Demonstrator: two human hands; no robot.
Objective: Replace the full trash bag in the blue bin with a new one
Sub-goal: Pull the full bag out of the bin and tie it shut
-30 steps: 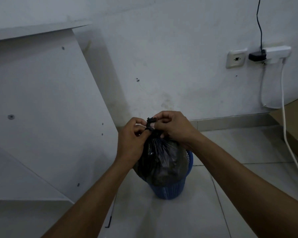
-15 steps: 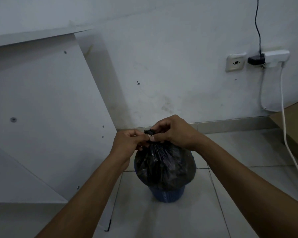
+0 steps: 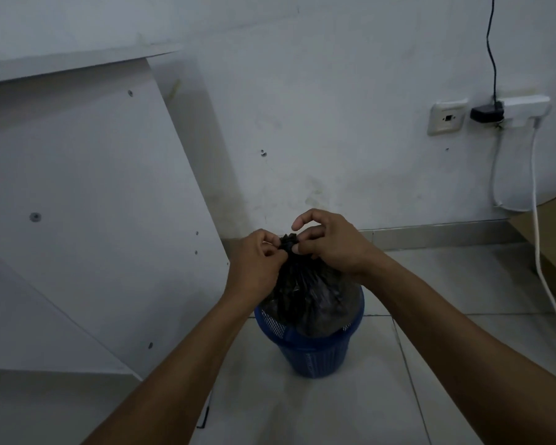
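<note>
Black trash bag [image 3: 305,297], seated in the blue bin [image 3: 315,354], is held shut at its top.

The bin is stood on the tiled floor [image 3: 334,412] near the wall, beside a leaning white panel [image 3: 87,203]. The bag's bunched neck [image 3: 289,244] is gripped by the curled fingers of the left hand [image 3: 254,264] and pinched between the thumb and fingers of the right hand [image 3: 331,245], whose index finger is arched above.

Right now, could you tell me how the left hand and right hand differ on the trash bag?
The left hand has all its fingers curled in; the right hand arches its index finger free above. The left hand sits lower than the right hand. Both pinch the gathered top of the black trash bag.
</note>
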